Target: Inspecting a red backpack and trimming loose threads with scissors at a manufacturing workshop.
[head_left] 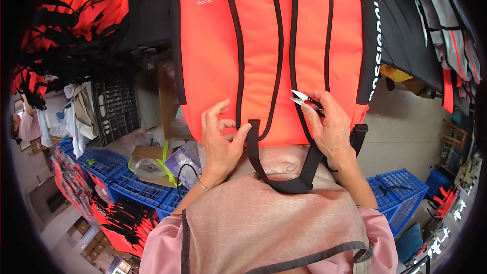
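A large bright orange-red backpack (208, 56) with black trim lies in front of me, its padded shoulder straps (259, 56) facing up. My right hand (332, 127) is closed around a small pair of thread snips (304, 98), whose silver blades are parted and point left over the right strap. My left hand (220, 137) rests at the backpack's lower left edge with bent, spread fingers and nothing visible in them. Its thumb is beside the black webbing strap (253, 147) sewn to the left shoulder strap's end. That webbing hangs in a loop over my light brown apron (274, 213).
Blue plastic crates (398, 193) stand on both sides below. Orange-red bags (96, 5) are piled at the far left, and grey ones (446, 25) lie at the far right. An open cardboard box (149, 165) holds clear plastic. Another person's pink sleeve (31, 124) shows at the left.
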`<state>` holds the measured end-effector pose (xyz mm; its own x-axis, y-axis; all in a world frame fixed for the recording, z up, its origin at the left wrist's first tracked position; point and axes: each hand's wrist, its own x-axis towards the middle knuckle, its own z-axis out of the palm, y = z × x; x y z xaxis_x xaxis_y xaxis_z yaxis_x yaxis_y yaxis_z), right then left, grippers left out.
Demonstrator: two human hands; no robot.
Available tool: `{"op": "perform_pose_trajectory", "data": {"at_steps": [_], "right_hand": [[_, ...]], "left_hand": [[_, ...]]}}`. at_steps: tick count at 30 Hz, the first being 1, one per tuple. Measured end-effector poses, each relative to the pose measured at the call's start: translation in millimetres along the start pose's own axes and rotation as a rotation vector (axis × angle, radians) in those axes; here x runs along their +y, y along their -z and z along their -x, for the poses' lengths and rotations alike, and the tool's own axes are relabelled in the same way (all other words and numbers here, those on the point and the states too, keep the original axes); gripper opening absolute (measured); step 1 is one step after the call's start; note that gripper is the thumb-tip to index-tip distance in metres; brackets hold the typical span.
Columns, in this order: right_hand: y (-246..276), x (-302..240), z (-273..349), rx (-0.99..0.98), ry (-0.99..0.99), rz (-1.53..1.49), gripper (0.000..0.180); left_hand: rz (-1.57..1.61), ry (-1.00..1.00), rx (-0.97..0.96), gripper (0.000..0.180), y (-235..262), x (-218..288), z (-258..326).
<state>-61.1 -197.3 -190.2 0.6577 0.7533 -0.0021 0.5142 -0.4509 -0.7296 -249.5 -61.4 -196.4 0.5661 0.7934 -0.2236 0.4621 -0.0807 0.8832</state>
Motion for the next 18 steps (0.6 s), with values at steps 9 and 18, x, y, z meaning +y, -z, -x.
{"op": "perform_pose_trajectory", "data": {"at_steps": [9,18], "right_hand": [[0.6,-2.2,1.6,-0.003,0.006,0.002,0.028],[-0.3,2.8,0.3,-0.004,0.051,0.019,0.028]], "left_hand": [[0.02,0.05,-0.033,0.054,-0.9,-8.3,-7.5],[0.043,0.07,-0.043,0.051,-0.5,-6.5,-10.4]]}}
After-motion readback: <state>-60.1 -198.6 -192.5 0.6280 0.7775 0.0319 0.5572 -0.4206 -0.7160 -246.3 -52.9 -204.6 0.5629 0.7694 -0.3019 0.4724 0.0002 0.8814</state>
